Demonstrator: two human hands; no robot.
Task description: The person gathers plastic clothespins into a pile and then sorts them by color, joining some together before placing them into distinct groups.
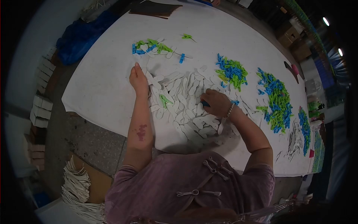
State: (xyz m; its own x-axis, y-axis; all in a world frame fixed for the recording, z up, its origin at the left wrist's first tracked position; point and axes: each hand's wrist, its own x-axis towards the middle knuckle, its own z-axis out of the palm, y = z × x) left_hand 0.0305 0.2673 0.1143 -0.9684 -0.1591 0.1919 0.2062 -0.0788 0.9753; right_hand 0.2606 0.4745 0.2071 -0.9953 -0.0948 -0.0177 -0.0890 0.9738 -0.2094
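Note:
My left hand [138, 77] is closed at the left side of the pile, its thumb pressed on a thin white oval-ended piece [137, 58] that points away from me. My right hand [216, 101] is over the right part of the pile, fingers curled around a blue clip [204, 103]; its fingertips are partly hidden. Between and below the hands spreads a heap of flat white sole-shaped pieces [182, 97]. A green clip [164, 100] lies on the heap near my left forearm. Beyond my left hand is a small group of green and blue clips [153, 46] with white pieces.
Blue and green clips form a pile [232, 71] at centre right and a larger pile [276, 102] farther right. A single blue clip [182, 58] and a green clip [187, 36] lie on the white table [100, 82]. A dark flat sheet [154, 9] is at the far edge.

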